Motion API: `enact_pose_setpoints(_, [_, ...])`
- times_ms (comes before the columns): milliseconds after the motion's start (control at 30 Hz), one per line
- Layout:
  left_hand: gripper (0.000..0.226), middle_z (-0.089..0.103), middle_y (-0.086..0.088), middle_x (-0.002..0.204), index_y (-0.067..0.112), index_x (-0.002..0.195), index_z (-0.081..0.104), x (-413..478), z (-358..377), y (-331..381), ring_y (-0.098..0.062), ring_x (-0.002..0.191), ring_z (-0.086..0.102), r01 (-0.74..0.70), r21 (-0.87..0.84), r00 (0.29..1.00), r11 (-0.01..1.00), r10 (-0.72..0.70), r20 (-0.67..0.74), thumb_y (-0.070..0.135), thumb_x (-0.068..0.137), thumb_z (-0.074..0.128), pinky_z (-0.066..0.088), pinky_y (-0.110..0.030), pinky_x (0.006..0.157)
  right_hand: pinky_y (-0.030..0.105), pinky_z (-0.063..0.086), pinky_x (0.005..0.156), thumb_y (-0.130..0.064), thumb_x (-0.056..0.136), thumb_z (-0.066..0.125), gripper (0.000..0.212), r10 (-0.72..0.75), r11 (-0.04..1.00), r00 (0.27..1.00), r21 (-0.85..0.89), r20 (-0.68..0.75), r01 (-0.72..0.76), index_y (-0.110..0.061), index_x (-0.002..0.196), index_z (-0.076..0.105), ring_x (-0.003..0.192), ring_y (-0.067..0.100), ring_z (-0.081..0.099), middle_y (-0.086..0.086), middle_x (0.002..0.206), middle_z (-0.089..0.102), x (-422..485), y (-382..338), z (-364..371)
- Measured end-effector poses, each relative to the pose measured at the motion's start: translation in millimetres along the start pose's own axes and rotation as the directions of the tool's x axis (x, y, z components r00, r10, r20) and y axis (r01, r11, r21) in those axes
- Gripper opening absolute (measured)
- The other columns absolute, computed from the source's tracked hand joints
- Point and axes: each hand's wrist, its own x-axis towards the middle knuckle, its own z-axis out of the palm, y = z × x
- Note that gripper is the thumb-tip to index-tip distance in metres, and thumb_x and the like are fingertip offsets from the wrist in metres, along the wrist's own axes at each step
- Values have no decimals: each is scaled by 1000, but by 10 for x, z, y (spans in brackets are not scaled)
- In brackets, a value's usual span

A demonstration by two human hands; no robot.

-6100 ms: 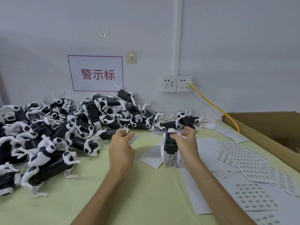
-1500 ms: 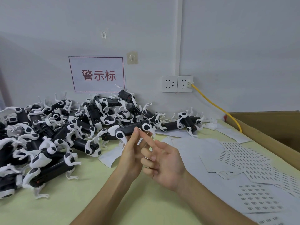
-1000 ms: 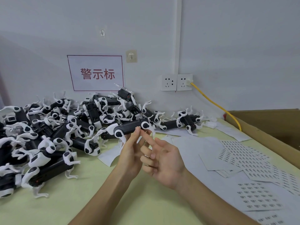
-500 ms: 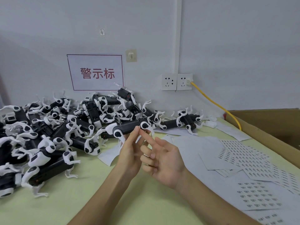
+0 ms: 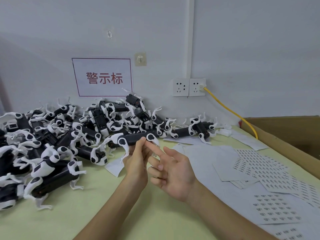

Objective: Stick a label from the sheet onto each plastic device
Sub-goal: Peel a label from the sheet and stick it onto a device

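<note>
My left hand (image 5: 136,163) holds up a black plastic device with white legs (image 5: 134,139), gripped from below, lying level above the table. My right hand (image 5: 173,172) is beside it, palm up and fingers spread, its index fingertip touching the device's underside near the left thumb. I cannot make out a label on that fingertip. Label sheets (image 5: 270,172) with rows of small printed labels lie on the table to the right. A large pile of black and white devices (image 5: 57,141) covers the left of the table.
A pale green table (image 5: 107,210) runs to the wall. A brown cardboard box (image 5: 287,134) stands at the right edge. A yellow cable (image 5: 230,111) runs from the wall sockets (image 5: 188,87) down to the box. Blank backing papers (image 5: 199,149) lie mid-table.
Six seconds ago my right hand held a device upright on the paper; now my left hand holds another one raised. Over the last second both hands barely moved.
</note>
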Motion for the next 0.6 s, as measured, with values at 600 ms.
enact_pose_setpoints(600, [38, 71, -1, 70, 11, 88, 64, 111, 16, -8, -13, 63, 69, 20, -52, 983, 998, -10, 185, 45, 102, 55, 57, -21, 60, 25, 18, 47, -33, 79, 56, 42, -297, 955, 933, -67, -205, 289, -13, 110, 76, 48, 13, 22, 0, 59, 30, -53, -289, -23])
